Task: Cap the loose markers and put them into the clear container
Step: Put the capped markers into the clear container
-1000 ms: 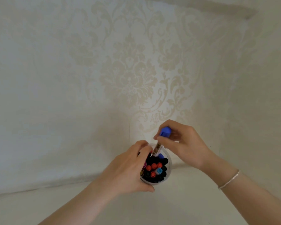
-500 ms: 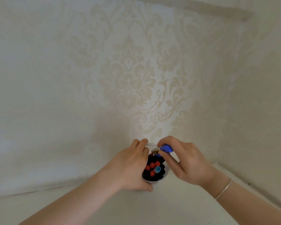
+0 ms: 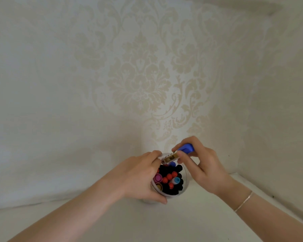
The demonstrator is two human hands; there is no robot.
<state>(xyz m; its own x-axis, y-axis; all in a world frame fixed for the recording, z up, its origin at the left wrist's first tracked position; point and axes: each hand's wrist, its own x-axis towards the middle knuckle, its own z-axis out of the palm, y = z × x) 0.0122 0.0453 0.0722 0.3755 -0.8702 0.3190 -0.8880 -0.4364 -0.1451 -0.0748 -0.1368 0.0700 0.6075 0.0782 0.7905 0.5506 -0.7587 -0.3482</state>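
Note:
A clear round container (image 3: 183,190) stands on the white surface, packed with several upright markers with black, red, pink and light blue caps. My left hand (image 3: 138,179) grips the container's left side, thumb at the near wall and fingertips over the far rim. My right hand (image 3: 201,165) pinches a marker with a blue cap (image 3: 179,153). The marker lies almost level above the far rim, blue cap to the right, pale labelled barrel pointing left toward my left fingertips.
The white tabletop (image 3: 199,220) meets a patterned cream wall (image 3: 140,81) just behind the container, and a side wall (image 3: 278,137) closes in on the right. A thin bracelet (image 3: 244,201) sits on my right wrist.
The blue-capped marker went from steeply tilted into the container to lying nearly flat over the rim. My right hand dropped lower and my left fingers moved up to the far rim.

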